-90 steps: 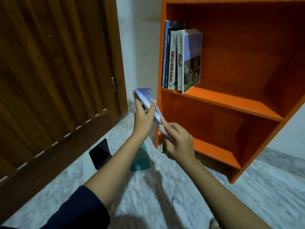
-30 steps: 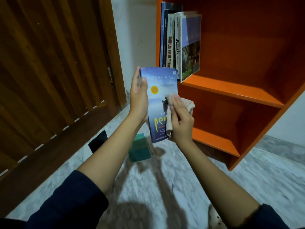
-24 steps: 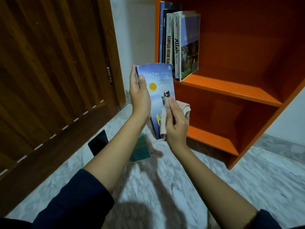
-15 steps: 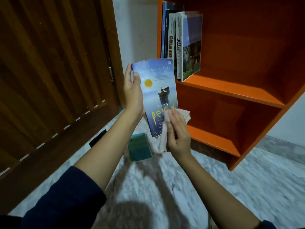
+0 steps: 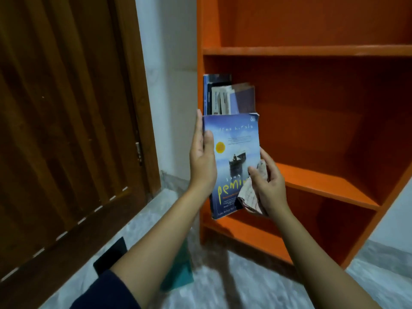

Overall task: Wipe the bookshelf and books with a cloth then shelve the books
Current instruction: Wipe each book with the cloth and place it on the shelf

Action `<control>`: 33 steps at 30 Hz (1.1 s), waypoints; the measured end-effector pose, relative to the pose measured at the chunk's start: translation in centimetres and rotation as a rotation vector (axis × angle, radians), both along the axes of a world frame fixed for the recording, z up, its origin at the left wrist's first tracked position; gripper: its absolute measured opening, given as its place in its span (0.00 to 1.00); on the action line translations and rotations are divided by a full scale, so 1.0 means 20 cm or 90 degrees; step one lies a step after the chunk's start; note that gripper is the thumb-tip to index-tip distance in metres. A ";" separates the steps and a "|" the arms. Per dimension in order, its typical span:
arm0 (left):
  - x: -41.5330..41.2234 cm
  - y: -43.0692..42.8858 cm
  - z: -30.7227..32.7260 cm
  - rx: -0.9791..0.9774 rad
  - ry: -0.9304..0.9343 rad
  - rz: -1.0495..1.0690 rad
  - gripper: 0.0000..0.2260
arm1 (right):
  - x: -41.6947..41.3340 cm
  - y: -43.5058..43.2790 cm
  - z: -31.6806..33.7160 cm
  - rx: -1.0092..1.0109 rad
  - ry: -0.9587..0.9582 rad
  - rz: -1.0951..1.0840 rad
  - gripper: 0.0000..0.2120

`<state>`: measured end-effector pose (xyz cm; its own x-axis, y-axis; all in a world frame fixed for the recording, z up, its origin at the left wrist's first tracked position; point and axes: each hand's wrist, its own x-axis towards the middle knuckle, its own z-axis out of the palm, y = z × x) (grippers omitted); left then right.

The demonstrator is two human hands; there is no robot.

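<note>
floor: teal book (image 5: 180,273) and dark flat item (image 5: 110,256) lying by the door | left hand (image 5: 201,161) grip clasps blue book (image 5: 234,161) upright by its spine edge | right hand (image 5: 268,186) grip pinches cloth (image 5: 250,195) against cover's lower right | behind: orange bookshelf (image 5: 312,51), shelved books (image 5: 225,94) at middle shelf's left end

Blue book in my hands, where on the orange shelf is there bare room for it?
The middle shelf board lies bare right of the standing books, out to the right wall. The top compartment shows nothing in it. The far-left corner is crowded.
</note>
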<state>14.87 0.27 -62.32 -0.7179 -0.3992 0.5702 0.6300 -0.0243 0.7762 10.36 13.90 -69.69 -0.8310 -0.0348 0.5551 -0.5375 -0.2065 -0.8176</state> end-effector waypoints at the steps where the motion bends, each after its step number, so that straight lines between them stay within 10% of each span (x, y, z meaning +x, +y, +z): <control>1: -0.06 0.03 0.01 -0.028 0.012 0.016 0.21 | -0.06 0.02 0.03 0.000 0.010 -0.001 0.22; 20: -1.00 0.09 -0.15 -0.405 0.197 0.315 0.28 | -1.03 0.00 0.09 -0.073 -0.068 0.042 0.14; 33: -1.05 0.12 -0.17 -0.412 0.213 0.376 0.23 | -0.92 -0.18 -0.04 0.063 0.032 -0.342 0.14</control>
<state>-6.20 2.58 -65.68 -0.2587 -0.1796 0.9491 0.5956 0.7439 0.3031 -7.97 10.25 -70.39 -0.7191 0.3329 0.6100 -0.5844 0.1851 -0.7900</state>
